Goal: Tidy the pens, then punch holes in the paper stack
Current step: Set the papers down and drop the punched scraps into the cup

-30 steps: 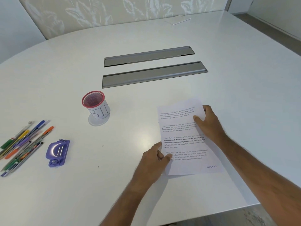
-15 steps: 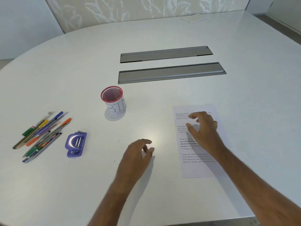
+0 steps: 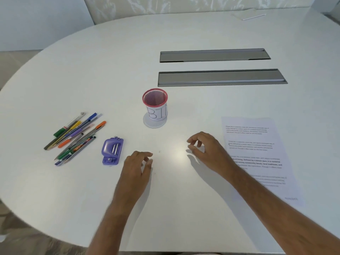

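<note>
Both hands hang over bare tabletop (image 3: pixel 92 190), well apart from each other, holding nothing; left hand (image 3: pixel 137 169) has fingers loosely curled, right hand (image 3: pixel 206 150) likewise, thumb and forefinger near each other but w/ nothing between them.

Loose pens (image 3: pixel 75 137) lie in a fanned heap well to the left of the left hand — green, yellow, orange, purple, blue among them, some crossing over others; purple hole punch (image 3: pixel 111 151) sits just beside them, between the heap and the left hand. Red mesh pen cup (image 3: pixel 155 105), paper label reading "BIN", stands upright beyond both hands, roughly between them, no pens in it that I can see. Printed paper stack (image 3: pixel 257 155) lies flat to the right, partly under the right forearm; can't tell how many sheets.

Judgement: pens not yet tidied, so that step comes first, prob. w/ the left hand since it's nearer.

Risks from here: grabbing the whole heap at once — the crossed pens could splay and roll off toward the table's near edge; dropping a fistful into the light mesh cup off-centre could tip it; the right forearm dragging across the paper could skew the sheets, so holes land misaligned later.
</note>
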Tool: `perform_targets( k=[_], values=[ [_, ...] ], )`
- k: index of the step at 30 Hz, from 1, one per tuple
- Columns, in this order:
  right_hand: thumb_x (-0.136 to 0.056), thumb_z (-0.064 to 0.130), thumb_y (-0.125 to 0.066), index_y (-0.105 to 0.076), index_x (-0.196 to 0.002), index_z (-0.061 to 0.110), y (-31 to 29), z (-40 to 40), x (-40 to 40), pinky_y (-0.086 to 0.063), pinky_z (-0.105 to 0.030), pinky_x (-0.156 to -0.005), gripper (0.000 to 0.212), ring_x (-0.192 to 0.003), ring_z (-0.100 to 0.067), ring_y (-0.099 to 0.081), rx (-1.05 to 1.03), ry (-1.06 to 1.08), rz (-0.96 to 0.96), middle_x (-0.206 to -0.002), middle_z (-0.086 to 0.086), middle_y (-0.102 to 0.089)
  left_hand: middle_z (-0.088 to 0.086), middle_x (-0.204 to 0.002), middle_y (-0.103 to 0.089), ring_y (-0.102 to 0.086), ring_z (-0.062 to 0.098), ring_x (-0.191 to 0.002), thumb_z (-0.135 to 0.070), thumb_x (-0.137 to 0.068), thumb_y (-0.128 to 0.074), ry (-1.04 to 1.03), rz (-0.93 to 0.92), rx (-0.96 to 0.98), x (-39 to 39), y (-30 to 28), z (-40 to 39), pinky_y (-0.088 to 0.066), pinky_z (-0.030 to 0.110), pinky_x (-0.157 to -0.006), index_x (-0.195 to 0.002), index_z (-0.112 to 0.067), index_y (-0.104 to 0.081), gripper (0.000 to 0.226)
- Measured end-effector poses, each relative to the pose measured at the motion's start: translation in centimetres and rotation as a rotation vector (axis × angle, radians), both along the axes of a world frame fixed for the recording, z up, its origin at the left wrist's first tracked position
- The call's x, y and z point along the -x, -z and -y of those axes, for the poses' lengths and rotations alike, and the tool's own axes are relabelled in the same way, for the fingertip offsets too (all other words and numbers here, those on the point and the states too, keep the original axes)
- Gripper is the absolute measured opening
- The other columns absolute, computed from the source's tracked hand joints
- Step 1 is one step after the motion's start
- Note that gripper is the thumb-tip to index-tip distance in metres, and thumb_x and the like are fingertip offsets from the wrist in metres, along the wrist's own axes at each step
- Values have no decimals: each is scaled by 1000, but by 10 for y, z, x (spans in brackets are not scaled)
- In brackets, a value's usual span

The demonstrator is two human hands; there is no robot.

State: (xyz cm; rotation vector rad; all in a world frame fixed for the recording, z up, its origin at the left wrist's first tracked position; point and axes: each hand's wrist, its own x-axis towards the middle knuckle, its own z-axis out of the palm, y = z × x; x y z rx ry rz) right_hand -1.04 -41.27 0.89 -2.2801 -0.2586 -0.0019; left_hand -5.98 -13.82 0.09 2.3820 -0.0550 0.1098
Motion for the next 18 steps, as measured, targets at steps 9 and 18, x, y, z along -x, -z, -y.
perform_targets(
  k=[9, 18],
  values=[
    [-96, 15, -73, -76, -98, 19, 6, -58, -10, -41, -9, -74, 5, -80, -1, -59, 1, -64, -78, -92, 10, -64, -12, -101, -66, -61, 9, -97, -12, -97, -73, 97, -78, 85, 3, 8, -18, -43, 12, -85, -101, -21, -76, 11],
    [-96, 25, -75, -76, -97, 23, 13, -81, -15, -40, -19, -73, 3, -80, 6, -55, 69, -30, -58, -89, 14, -64, -16, -103, -61, -51, 2, -101, -28, -91, -82, 208, -56, 33, 3, 14, -21, -38, 11, -92, -101, -26, -75, 12]
  ],
)
